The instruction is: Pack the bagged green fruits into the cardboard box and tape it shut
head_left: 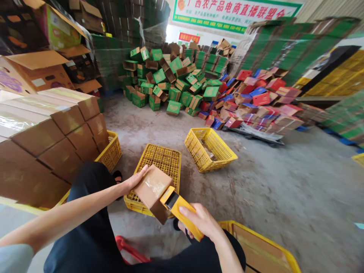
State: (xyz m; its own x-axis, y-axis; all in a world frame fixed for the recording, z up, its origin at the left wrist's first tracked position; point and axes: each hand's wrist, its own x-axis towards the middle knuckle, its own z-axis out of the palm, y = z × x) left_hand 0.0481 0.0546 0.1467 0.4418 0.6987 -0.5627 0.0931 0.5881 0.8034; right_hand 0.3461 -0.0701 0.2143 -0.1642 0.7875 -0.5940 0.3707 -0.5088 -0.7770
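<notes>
the box (146,185) is over the near end of the upside-down crate (165,156), a bit askew; how much of it rests there is hard to tell. it is brown card, flat and square at the corners, with shiny tape (156,187) on top. it looks stiff and small, so it may be light, but what is in it can't be seen. the card should not slip much, though the tape may be slick, and a hard squeeze could dent the sides. two flat hands on facing sides would be a good hold. the left hand (135,179) is laid on the far left edge, its fingers out nearly straight. the right hand (203,220) is wrapped round the yellow tool (186,218), thumb on top, with the tool's dark end by the box. the tool looks hard and smooth, and best held by its long body. the crate is hard plastic, full of holes. past it sits an open crate (196,153) on the rough gray floor (270,189). plain boxes (57,140) stand stacked at the left, and green boxes (173,108) and red boxes (261,99) lie in messy heaps.
</notes>
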